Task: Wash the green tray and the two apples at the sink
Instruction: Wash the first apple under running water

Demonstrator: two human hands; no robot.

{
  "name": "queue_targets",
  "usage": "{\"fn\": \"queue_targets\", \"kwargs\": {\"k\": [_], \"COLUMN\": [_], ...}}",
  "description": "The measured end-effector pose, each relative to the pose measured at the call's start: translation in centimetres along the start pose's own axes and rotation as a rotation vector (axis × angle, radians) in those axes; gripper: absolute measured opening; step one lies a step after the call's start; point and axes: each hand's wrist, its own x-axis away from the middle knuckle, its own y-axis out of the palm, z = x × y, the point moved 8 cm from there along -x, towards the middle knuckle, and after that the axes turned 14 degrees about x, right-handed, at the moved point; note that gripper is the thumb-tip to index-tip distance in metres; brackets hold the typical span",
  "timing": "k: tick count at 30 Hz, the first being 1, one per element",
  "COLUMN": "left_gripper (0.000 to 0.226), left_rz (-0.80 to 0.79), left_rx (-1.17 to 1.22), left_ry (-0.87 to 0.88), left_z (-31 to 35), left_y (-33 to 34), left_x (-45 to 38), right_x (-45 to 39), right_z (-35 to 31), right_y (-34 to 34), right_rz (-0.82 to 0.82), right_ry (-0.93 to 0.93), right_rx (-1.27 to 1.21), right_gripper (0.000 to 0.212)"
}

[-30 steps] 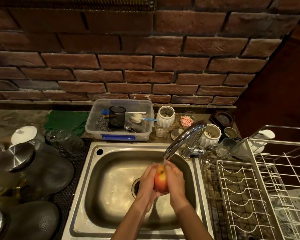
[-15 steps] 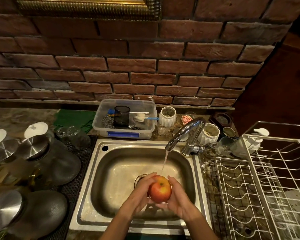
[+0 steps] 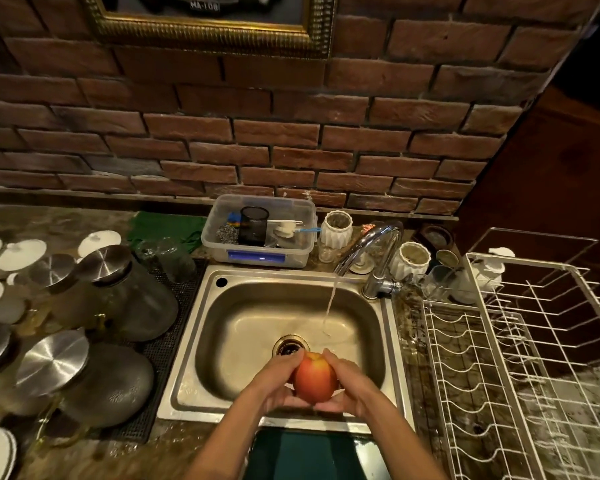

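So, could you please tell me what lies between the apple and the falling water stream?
In the head view, only bare wet sink floor separates the apple from the water stream; the drain sits just left.

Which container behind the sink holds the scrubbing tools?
Start at the stainless steel sink. Against the brick wall behind its back rim sits a clear rectangular plastic tub with a blue front latch. Unlike the ribbed white ceramic cups beside it, it is see-through.

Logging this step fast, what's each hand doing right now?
Left hand: closed on the apple, cupping its left side.
Right hand: closed on the same apple, cupping its right side.
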Motion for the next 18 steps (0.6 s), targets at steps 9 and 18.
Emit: {"fn": "queue_targets", "kwargs": {"k": [9,18], "left_gripper": [0.030,0.032], "left_rz": [-0.009,0.057], "left_rx": [-0.084,-0.152], "left_ry": [0.186,0.205], "left_z": [-1.1,-8.7], "left_y": [-1.8,-6.8], "left_x": [5.8,9.4], "right_x": [4.7,7.1], "right_z": [2.1,10.2], "right_y": [1.3,4.5], "right_rz": [0.100,0.161], "right_ry": [-0.315,-0.311], "right_rx": [0.134,0.223], "right_gripper": [0.028,0.047]}}
